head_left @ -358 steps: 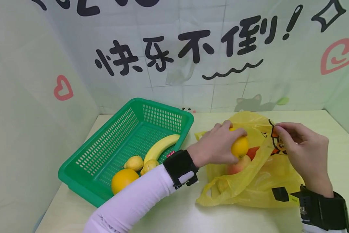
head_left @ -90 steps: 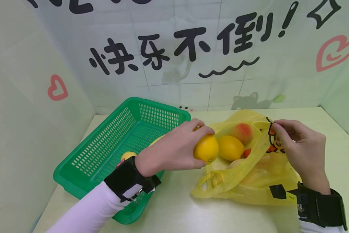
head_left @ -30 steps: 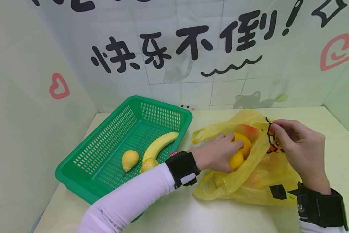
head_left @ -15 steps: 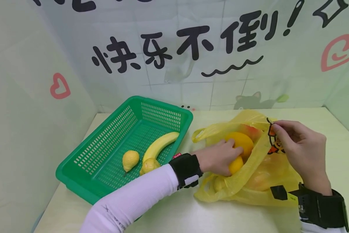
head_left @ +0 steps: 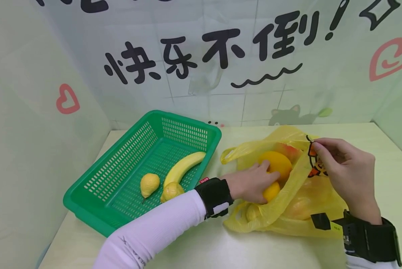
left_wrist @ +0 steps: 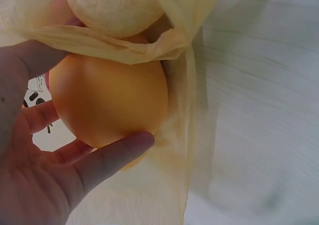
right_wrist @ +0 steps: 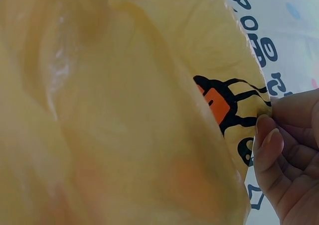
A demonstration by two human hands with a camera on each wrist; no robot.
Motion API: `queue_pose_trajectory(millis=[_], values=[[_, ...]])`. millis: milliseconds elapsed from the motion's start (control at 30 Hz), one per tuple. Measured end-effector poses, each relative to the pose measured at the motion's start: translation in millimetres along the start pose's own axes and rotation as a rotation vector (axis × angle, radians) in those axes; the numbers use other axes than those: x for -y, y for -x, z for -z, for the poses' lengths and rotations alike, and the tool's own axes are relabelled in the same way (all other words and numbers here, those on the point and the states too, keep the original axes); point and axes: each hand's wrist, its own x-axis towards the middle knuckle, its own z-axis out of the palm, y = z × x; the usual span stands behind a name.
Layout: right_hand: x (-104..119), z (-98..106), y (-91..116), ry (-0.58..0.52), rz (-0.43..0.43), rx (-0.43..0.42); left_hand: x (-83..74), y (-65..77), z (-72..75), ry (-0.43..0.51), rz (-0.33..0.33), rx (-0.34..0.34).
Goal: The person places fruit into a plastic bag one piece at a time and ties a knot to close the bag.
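Left hand (head_left: 251,183) grasps a smooth, round orange-yellow fruit (left_wrist: 112,100) inside the mouth of a thin yellow plastic bag (head_left: 288,226); the right hand (head_left: 350,175) pinches the bag's rim. The fruit looks firm and probably slick, best held round its widest part; the bag seems light, limp and easily torn. Its edge folds close over the fruit, but its mouth gapes toward the green perforated plastic basket (head_left: 120,168), left of the bag, pale tabletop (head_left: 201,243) between.
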Motion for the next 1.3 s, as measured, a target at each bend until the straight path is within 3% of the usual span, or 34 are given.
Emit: queue_pose_trajectory(millis=[433,733,1033,1167,1300], values=[[-0.6,0.6,-0.3,-0.012,0.003,0.001,2.7,1.2,3.0,0.021,-0.001,0.010],[-1.1,1.1,0.1,0.003,-0.034,-0.003,7.6,13.3,23.2,0.068,-0.004,-0.019],[0.8,1.8,0.2,0.002,-0.033,0.002,17.9,34.3,41.2,0.090,-0.033,-0.082],[0.9,2.8,0.0,-0.001,-0.041,0.003,29.9,53.1,45.6,0.142,-0.068,-0.137],[-1.1,3.8,-0.6,-0.006,-0.018,-0.004,42.3,74.8,53.0,0.188,-0.047,-0.192]])
